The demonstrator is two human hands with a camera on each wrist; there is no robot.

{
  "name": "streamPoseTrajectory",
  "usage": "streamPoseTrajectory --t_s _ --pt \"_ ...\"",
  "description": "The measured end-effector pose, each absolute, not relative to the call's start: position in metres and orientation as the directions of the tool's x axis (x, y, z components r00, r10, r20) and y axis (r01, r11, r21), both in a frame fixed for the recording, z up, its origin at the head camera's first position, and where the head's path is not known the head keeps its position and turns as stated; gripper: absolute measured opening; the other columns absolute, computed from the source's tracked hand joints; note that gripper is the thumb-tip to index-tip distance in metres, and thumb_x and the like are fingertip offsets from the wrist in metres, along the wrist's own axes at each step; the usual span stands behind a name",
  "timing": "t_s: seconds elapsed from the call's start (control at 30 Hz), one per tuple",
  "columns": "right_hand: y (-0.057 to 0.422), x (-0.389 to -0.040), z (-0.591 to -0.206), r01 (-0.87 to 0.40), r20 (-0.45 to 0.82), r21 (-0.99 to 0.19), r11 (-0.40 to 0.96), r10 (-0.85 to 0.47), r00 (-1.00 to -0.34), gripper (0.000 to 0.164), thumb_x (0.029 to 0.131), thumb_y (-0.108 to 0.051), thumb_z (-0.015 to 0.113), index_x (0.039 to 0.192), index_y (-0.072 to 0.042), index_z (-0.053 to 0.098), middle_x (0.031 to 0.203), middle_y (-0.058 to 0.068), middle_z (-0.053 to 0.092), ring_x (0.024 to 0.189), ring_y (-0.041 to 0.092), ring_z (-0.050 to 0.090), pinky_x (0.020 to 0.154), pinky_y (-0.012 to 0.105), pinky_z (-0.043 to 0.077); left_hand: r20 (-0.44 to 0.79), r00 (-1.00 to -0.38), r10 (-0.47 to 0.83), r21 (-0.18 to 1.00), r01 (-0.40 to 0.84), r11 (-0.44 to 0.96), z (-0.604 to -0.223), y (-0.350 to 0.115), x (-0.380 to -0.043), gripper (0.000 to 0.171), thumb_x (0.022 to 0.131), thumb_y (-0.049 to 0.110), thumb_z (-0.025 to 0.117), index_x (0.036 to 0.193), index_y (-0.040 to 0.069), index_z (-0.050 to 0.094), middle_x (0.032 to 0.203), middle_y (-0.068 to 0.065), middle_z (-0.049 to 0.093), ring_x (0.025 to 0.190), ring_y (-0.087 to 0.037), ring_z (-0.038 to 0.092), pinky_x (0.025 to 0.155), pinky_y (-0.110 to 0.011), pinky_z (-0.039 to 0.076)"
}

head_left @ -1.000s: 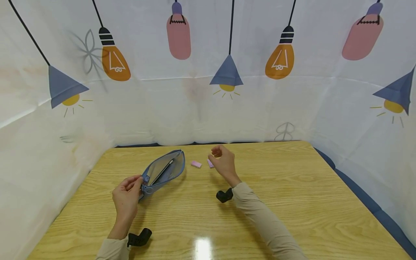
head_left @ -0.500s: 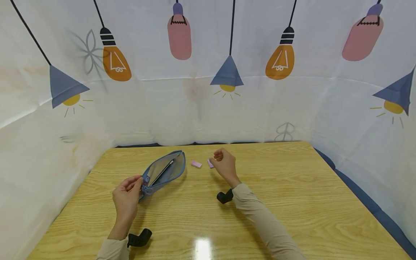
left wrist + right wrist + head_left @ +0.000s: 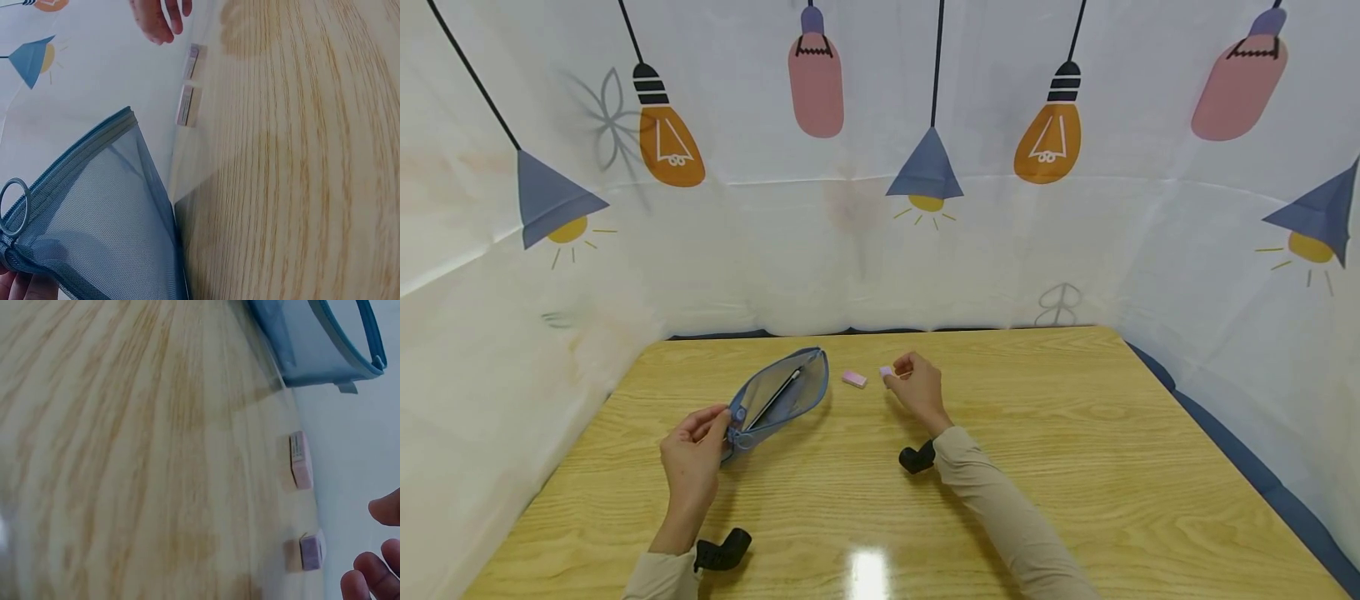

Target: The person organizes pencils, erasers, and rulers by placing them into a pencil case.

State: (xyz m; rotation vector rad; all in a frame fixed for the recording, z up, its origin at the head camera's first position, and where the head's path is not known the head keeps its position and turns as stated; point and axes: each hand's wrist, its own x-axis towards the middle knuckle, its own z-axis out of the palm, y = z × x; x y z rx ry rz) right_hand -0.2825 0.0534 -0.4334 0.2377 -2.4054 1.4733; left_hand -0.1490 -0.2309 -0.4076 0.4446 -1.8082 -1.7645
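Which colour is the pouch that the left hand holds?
The pouch is blue, with fine mesh; the left wrist view shows it best.

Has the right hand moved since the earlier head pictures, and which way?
Yes. In the head view, the right hand has shifted slightly down the picture, farther from the table's far edge.

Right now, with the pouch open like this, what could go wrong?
The left hand pinches the mesh zip pouch at one end only, so it might tip and let the pen slide out the open mouth. The right hand, near the lilac eraser but not touching it, could nudge it away.
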Motion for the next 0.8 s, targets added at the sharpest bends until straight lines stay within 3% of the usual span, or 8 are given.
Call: streamPoseTrajectory --t_s 0.3,0.8 --pt "0.056 -0.281 -0.438 -0.273 0.318 -0.835 0.479 0.015 -0.948 0.021 0.078 -0.005 0.076 0.093 0.005 0.065 0.087 0.014 0.066 0.079 0.028 0.065 0.073 0.04 0.053 0.162 -0.783 -0.601 0.986 0.154 0.065 -0.407 -0.23 -0.148 0.025 0.089 0.008 0.071 0.106 -0.01 0.067 0.072 0.008 0.068 0.064 -0.003 0.062 0.052 -0.018 0.051" --pt "0.058 -0.285 -0.445 -0.245 0.276 -0.818 0.52 -0.019 -0.961 0.019 0.079 -0.009 0.076 0.091 0.001 0.065 0.082 0.007 0.063 0.074 0.021 0.061 0.067 0.036 0.051 0.167 -0.783 -0.599 0.985 0.153 0.075 -0.408 -0.23 -0.15 0.025 0.089 0.01 0.071 0.105 -0.009 0.068 0.074 0.008 0.069 0.065 -0.003 0.063 0.052 -0.018 0.05"
